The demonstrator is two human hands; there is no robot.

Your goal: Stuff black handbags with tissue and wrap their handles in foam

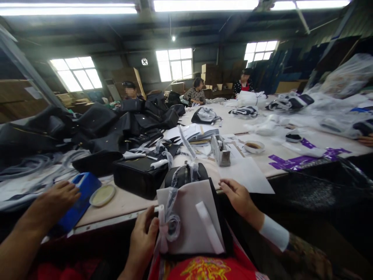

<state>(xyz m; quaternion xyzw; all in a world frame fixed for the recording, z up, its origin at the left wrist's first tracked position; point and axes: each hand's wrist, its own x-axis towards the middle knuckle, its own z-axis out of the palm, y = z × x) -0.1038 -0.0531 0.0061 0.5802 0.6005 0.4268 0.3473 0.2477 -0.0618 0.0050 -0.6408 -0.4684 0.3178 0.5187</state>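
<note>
In front of me a black bag leans against the table edge. A white foam sheet covers its face, with a narrow white foam strip lying slanted on it. A plastic-wrapped strap hangs coiled down the left side, beside a white-wrapped piece. My left hand is curled at the bag's left edge, its fingertips partly hidden. To the right of the bag, my right hand has its fingers stretched out near the table edge and a loose white sheet; nothing shows in it.
A co-worker's hand rests on a blue tape dispenser at left, near a round dish. A grey tape dispenser and a bowl stand ahead. Black bags pile up at left; purple tape lies right.
</note>
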